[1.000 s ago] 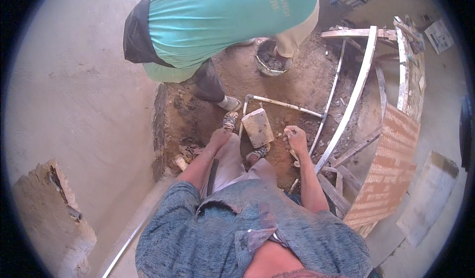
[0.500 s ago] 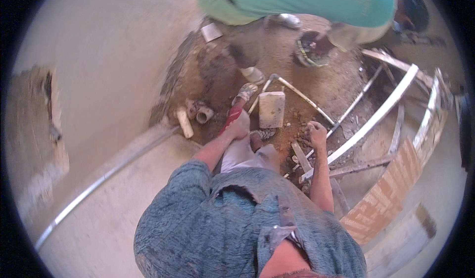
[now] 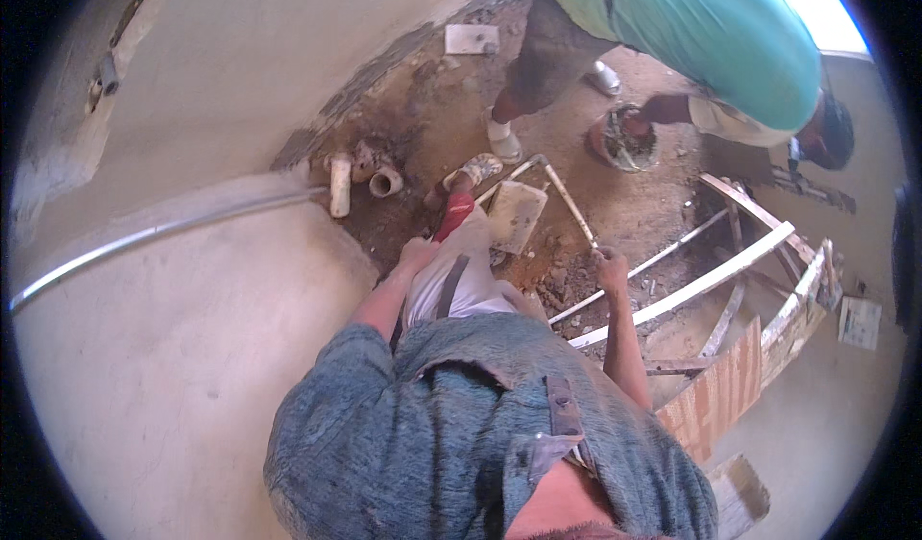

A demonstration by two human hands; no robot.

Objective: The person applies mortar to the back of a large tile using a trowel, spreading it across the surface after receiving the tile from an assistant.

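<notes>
My left hand (image 3: 419, 255) is closed at my raised left leg, apparently on the pale trouser fabric (image 3: 451, 285), just below a red layer (image 3: 455, 215). My right hand (image 3: 608, 269) has curled fingers beside the end of a white pipe with an elbow (image 3: 571, 199); what it holds, if anything, I cannot make out. A dirty pale block (image 3: 519, 215) lies between my legs and that pipe, on dirt and rubble. Left of my foot are an upright white pipe stub (image 3: 340, 184) and an open pipe mouth (image 3: 384, 183).
A co-worker (image 3: 691, 21) in teal bends over, one hand in a bucket (image 3: 619, 146). A wooden frame with a panel (image 3: 706, 396) lies right. A wall (image 3: 211, 69) rises left, a metal conduit (image 3: 163, 234) along its foot. A white tile (image 3: 471, 39) lies beyond.
The view has swung left, bringing pipe stubs and conduit further in. My left leg has lifted and red shows at its shin. The co-worker remains bent over the bucket.
</notes>
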